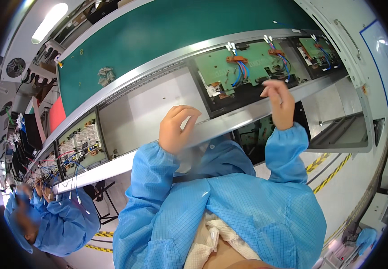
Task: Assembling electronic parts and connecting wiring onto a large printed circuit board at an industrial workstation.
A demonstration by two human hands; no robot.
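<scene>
Left hand, empty, fingers bent and thumb spread apart, hovers by the metal rail. I see my right hand empty too, loosely curled at the near side of the wired green circuit board; contact I can't tell. Beyond lies the green surface.

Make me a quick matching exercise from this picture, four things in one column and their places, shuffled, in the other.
Things:
1. Small pale-grey bundle
2. Bare right hand
3. Yellow-and-black striped tape
4. Co-worker in a blue gown

Places:
A. On the pale floor
B. At the picture's lower left
C. On the dark green mat
D. By a black tray holding a green circuit board

Pairs: 1-C, 2-D, 3-A, 4-B.
</scene>
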